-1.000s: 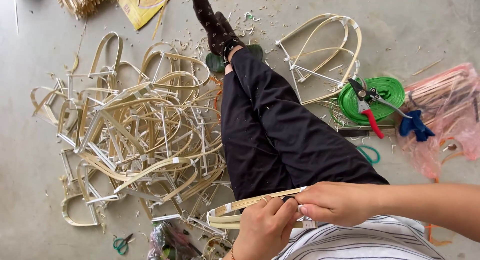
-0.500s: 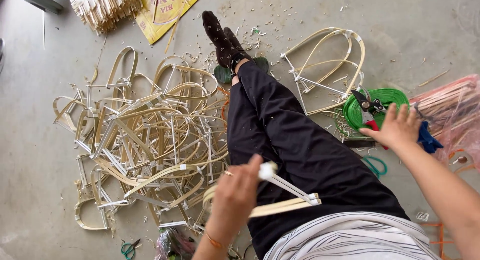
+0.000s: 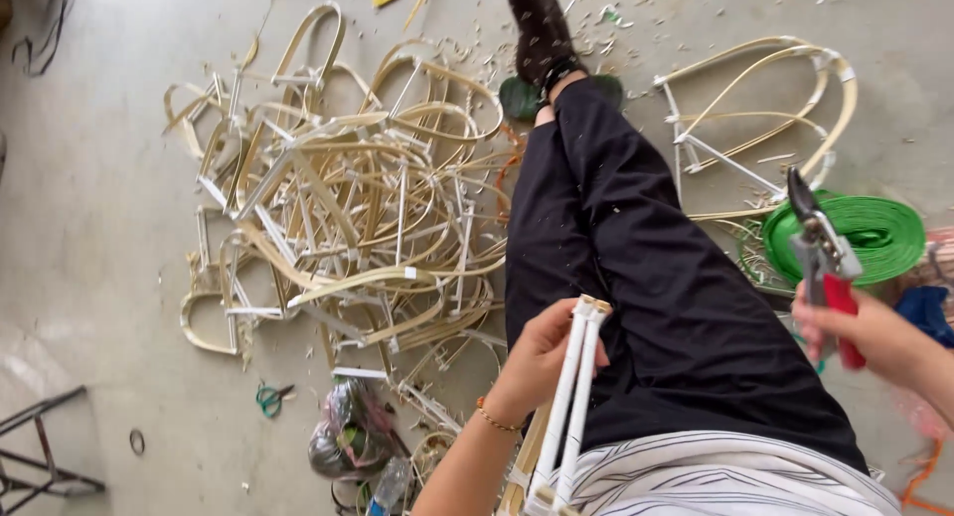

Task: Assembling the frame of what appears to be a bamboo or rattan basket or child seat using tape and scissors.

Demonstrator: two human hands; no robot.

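Grey concrete floor (image 3: pixel 89 228) fills the view, littered with pale shavings. At about nine to eleven o'clock lies a tangled heap of bent cane frames (image 3: pixel 338 208), and at one o'clock a single looped frame (image 3: pixel 765 109) rests apart from it. The person sits with legs in black trousers (image 3: pixel 636 278) stretched toward twelve o'clock.

At six o'clock the left hand (image 3: pixel 542 362) has its grip clenched around a pair of white-wrapped cane rods (image 3: pixel 571 407), which run side by side down toward the lower edge of the view — their upper ends stand just above the fingers, over the thigh.

At three o'clock the right hand (image 3: pixel 865 332) grasps red-handled pruning shears (image 3: pixel 820 263), blade tip pointing up toward twelve. Just behind the shears lies a coil of green strap (image 3: pixel 865 233).

Small green-handled scissors (image 3: pixel 268 399) lie on the floor at seven o'clock, near a crumpled plastic bag (image 3: pixel 343 442).
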